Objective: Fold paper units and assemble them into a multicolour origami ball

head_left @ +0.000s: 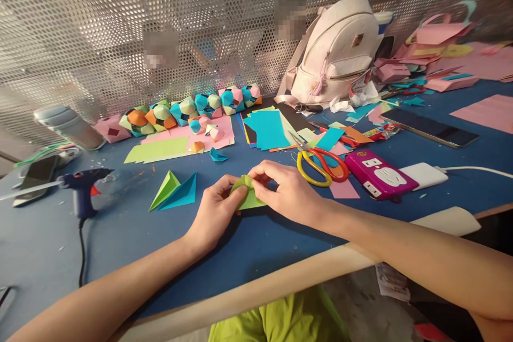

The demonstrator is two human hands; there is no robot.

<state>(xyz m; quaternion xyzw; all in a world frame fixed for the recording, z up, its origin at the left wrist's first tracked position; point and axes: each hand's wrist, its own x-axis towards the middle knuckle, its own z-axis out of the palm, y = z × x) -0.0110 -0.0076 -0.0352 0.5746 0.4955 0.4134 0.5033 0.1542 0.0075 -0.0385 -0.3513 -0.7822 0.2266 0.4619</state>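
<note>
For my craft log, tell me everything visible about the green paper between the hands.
The green paper is a small, light green, matte sheet folded into a pointed wedge, resting on the blue table. The left hand pinches its left corner; the right hand pinches its top fold.

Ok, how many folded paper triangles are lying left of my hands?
2: a green triangle and a blue triangle side by side, left of the left hand holding green paper. Others may be hidden.
</note>
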